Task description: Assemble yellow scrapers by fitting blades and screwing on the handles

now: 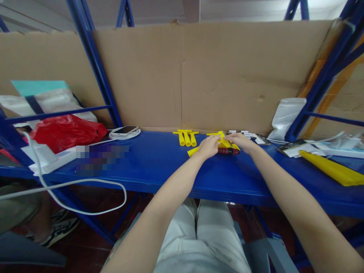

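Seated at a blue worktop (159,167), with pale trousers (196,231) below its front edge. Off to the right, a long yellow piece (331,168) lying flat. Farther back, a small cluster of yellow pieces (226,144), bright and smooth, partly covered by fingers, with a red-and-black object (231,151) along its near side. Both hands slightly apart, palms down, fingers loosely bent: left hand (209,146) over the left side of the cluster, right hand (238,139) over its right end. Cannot tell a firm grip from a light touch with either one. Cluster between and under the fingertips; one yellow end (192,152) poking out left of the left hand. Slightly beyond, also to the left, three yellow T-shaped pieces (188,139) side by side, thick stems toward the front. Behind, upright brown cardboard (182,76).
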The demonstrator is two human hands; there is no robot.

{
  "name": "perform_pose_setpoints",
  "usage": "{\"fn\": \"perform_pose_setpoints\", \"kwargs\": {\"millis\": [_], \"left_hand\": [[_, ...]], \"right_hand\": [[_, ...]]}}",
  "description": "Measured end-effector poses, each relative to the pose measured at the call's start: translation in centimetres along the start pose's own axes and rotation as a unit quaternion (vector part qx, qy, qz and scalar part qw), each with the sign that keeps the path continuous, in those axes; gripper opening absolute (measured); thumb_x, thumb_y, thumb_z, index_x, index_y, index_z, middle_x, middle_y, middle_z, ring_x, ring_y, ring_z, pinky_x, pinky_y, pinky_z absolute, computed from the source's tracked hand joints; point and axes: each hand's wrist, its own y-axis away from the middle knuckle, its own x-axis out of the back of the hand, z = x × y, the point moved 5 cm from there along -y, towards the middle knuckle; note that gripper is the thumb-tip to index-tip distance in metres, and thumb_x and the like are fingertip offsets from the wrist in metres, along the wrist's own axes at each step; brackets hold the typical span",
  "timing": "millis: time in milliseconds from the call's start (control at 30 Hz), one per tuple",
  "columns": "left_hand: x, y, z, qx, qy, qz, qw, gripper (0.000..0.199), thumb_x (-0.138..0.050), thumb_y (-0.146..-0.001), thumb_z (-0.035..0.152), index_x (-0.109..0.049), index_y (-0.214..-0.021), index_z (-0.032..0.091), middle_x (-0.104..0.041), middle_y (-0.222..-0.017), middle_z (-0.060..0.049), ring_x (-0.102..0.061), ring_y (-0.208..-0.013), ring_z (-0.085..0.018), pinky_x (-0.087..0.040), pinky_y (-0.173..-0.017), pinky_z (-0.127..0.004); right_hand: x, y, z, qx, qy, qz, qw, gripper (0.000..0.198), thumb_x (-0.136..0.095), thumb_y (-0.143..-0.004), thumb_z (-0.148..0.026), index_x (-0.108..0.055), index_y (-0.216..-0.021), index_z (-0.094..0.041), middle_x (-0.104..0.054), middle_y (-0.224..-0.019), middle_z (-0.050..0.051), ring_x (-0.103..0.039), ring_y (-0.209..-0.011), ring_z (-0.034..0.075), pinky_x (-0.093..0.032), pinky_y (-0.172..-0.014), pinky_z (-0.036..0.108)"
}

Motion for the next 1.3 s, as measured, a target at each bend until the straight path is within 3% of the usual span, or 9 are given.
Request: {"fn": "perform_pose_setpoints", "kwargs": {"millis": [133, 367, 800, 1100, 1300], "left_hand": [[0.0, 0.0, 0.0, 0.009, 0.005, 0.004, 1.000, 0.039, -0.040, -0.089, 0.019, -0.045, -0.127, 0.015, -0.053, -0.129, -0.009, -0.050, -0.117, -0.019, -0.041, -0.097, -0.032], [-0.5, 0.2, -0.2, 0.020, -0.059, -0.033, 0.998, 0.051, -0.040, -0.089, 0.025, -0.033, -0.139, 0.021, -0.052, -0.131, -0.010, -0.053, -0.115, -0.024, -0.043, -0.094, -0.038], [-0.3, 0.1, -1.0, 0.035, -0.076, -0.037, 0.996, 0.053, -0.042, -0.084, 0.017, -0.039, -0.137, 0.024, -0.059, -0.123, -0.007, -0.056, -0.111, -0.024, -0.044, -0.092, -0.037], [-0.2, 0.3, -0.9, 0.045, -0.078, -0.041, 0.995, 0.053, -0.044, -0.084, 0.017, -0.041, -0.136, 0.027, -0.061, -0.121, -0.005, -0.058, -0.109, -0.023, -0.045, -0.092, -0.037], [0.0, 0.3, -0.7, 0.041, -0.075, -0.046, 0.995, 0.052, -0.043, -0.084, 0.019, -0.041, -0.136, 0.027, -0.061, -0.122, -0.005, -0.057, -0.110, -0.023, -0.044, -0.093, -0.037]], "right_hand": [[-0.4, 0.4, -0.3, -0.050, -0.073, 0.007, 0.996, 0.014, -0.059, -0.072, -0.025, -0.062, -0.062, -0.016, -0.063, -0.062, 0.003, -0.051, -0.057, 0.011, -0.037, -0.056, 0.023], [-0.6, 0.2, -0.3, -0.065, -0.102, 0.029, 0.992, 0.012, -0.061, -0.070, -0.020, -0.059, -0.059, -0.016, -0.059, -0.058, 0.001, -0.048, -0.052, 0.010, -0.035, -0.051, 0.022], [-1.3, 0.7, -0.8, -0.055, -0.134, -0.017, 0.989, 0.015, -0.065, -0.069, -0.029, -0.060, -0.062, -0.016, -0.062, -0.061, 0.003, -0.051, -0.057, 0.011, -0.039, -0.051, 0.021], [-1.6, 0.1, -0.2, -0.056, -0.144, -0.019, 0.988, 0.018, -0.067, -0.068, -0.033, -0.062, -0.064, -0.017, -0.066, -0.072, 0.006, -0.059, -0.071, 0.014, -0.047, -0.069, 0.025], [-0.4, -0.3, 0.1, -0.032, -0.052, 0.012, 0.998, 0.025, -0.057, -0.076, -0.039, -0.062, -0.066, -0.017, -0.067, -0.079, 0.007, -0.058, -0.076, 0.016, -0.045, -0.069, 0.026]]}}
